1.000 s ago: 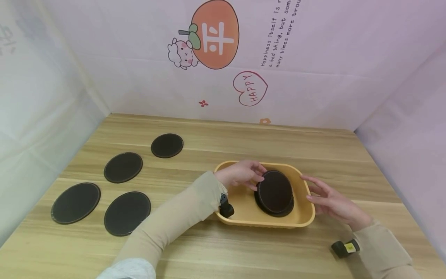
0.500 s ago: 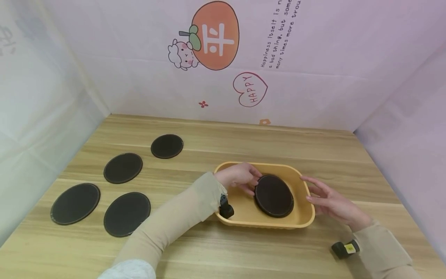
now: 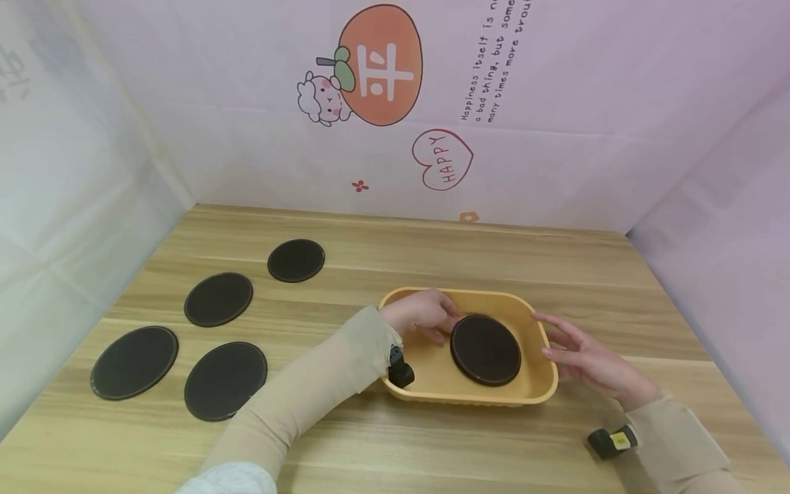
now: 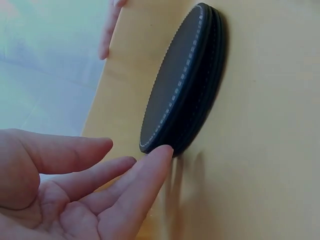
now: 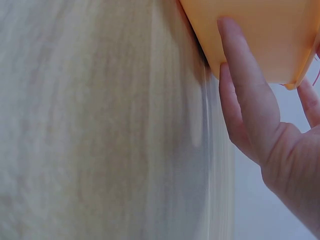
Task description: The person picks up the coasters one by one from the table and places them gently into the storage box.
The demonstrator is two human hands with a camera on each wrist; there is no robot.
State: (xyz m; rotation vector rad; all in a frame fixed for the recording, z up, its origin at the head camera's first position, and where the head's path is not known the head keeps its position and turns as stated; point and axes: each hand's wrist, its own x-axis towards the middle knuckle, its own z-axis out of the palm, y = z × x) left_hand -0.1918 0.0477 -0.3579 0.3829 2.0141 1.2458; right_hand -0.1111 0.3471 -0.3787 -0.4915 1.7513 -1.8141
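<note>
A stack of round black coasters (image 3: 485, 350) with pale stitching lies inside a yellow plastic basin (image 3: 426, 392). In the left wrist view at least two coaster layers (image 4: 175, 80) show, one on top of the other. My left hand (image 3: 426, 312) reaches over the basin's left side. Its thumb stands apart from its fingers, and one fingertip (image 4: 161, 152) is at the stack's near edge, with nothing gripped. My right hand (image 3: 589, 360) rests against the basin's right end. In the right wrist view its straight fingers (image 5: 250, 82) touch the outer wall.
Several more black coasters lie singly on the wooden table (image 3: 370, 453) to the left, among them a far coaster (image 3: 296, 261) and a near coaster (image 3: 225, 381) beside the left sleeve. A printed pale cloth (image 3: 247, 130) hangs behind the table.
The top coaster, held tilted and off-centre by my left hand, has settled flat on the coaster below. The left fingers have let go. My right hand and the basin have stayed still.
</note>
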